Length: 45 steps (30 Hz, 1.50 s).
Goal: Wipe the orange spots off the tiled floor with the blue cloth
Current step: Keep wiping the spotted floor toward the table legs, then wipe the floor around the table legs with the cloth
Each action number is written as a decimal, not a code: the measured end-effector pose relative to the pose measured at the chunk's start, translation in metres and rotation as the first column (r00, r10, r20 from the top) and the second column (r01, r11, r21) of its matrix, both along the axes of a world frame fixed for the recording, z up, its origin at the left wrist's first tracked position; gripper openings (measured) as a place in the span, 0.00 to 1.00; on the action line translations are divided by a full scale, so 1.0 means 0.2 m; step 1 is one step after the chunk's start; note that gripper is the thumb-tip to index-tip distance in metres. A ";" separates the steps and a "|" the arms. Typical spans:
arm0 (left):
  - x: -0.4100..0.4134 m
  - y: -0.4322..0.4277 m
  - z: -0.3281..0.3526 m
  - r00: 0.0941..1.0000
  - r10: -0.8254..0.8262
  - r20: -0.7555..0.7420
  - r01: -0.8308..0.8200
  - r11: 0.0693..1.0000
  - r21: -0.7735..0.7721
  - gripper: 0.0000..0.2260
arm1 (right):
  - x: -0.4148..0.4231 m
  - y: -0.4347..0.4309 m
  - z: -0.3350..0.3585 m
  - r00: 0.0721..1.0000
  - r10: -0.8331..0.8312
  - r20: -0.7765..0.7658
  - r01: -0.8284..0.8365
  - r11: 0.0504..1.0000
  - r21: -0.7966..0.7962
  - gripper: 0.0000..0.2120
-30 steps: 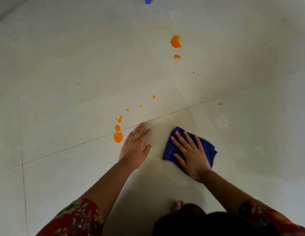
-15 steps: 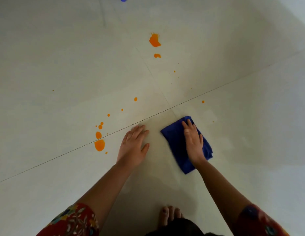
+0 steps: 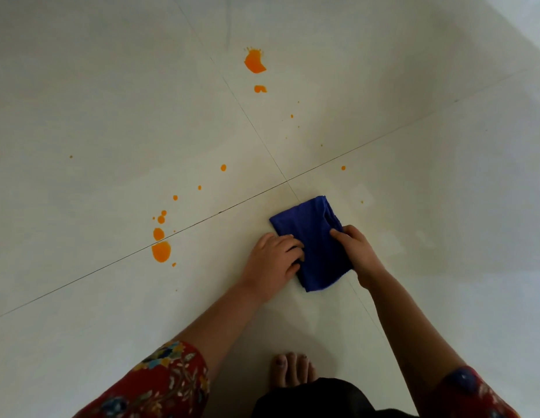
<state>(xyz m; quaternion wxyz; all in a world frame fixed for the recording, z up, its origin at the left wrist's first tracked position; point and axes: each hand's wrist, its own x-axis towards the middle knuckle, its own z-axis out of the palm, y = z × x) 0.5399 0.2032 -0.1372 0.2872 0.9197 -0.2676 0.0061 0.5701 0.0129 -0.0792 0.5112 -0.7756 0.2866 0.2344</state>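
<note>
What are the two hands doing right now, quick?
Left hand: fingers curled shut on the left edge of the blue cloth.
Right hand: closed on the cloth's right edge.

Tiled floor (image 3: 82, 101) carries orange spots (image 3: 161, 251) (scattered) and blue cloth (image 3: 311, 233).

Open tiled floor (image 3: 82, 101) is seen on every side, with nothing standing on it. The near centre is taken up by the left hand (image 3: 273, 260) and right hand (image 3: 357, 251), both closed on the edges of the blue cloth (image 3: 312, 245), and by a bare foot (image 3: 293, 369) nearer still. To the left, the way to the large orange spot (image 3: 161, 251) is unobstructed. Far of the cloth, bare tile is left up to the far orange splash (image 3: 254, 62). The right side is entirely free.
</note>
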 end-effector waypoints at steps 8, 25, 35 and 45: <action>0.18 0.12 0.28 0.734 0.380 -0.563 -0.663 0.579 -0.473 0.04 | -0.01 -0.04 0.04 0.976 -0.095 -0.196 0.175 0.879 0.443 0.14; 0.08 0.22 0.31 0.325 0.314 -0.892 -0.879 0.448 -0.162 0.04 | 0.06 0.38 -0.02 0.856 0.517 -0.018 -0.478 0.778 -0.408 0.19; 0.25 0.33 0.74 0.547 0.254 -0.797 -0.754 0.563 -0.338 0.27 | 0.14 0.25 0.30 0.930 -0.109 0.351 -0.113 0.824 0.555 0.29; 0.34 0.20 0.75 0.840 0.348 -0.416 -0.443 0.883 -0.157 0.18 | 0.11 0.16 0.44 0.822 0.439 0.362 -0.336 0.888 -0.314 0.20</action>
